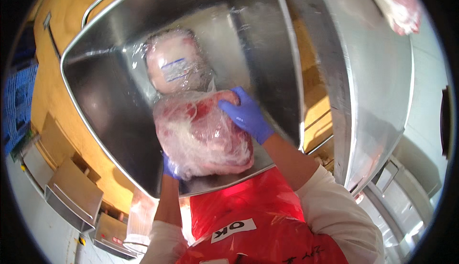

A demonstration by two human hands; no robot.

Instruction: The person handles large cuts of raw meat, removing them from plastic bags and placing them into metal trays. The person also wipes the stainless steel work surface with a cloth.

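Observation:
Between my two blue-gloved hands is a large cut of raw meat in clear plastic wrap [203, 137], over the near part of a deep steel bin. My right hand [245, 115] grips its upper right edge, with the thumb on top. My left hand [169, 166] is at its lower left side, mostly hidden beneath it. Just beyond it, a second plastic-wrapped piece of meat [174, 63] with blue marks on the wrap lies in the bin. The held piece overlaps its near edge in view.
The steel bin [91, 89] has high walls and a rounded rim. To the right runs a metal work surface [377, 77], with another piece of meat [397, 3] at its far end. Blue plastic crates [20, 106] and a steel box [74, 192] stand at the left on a yellow floor.

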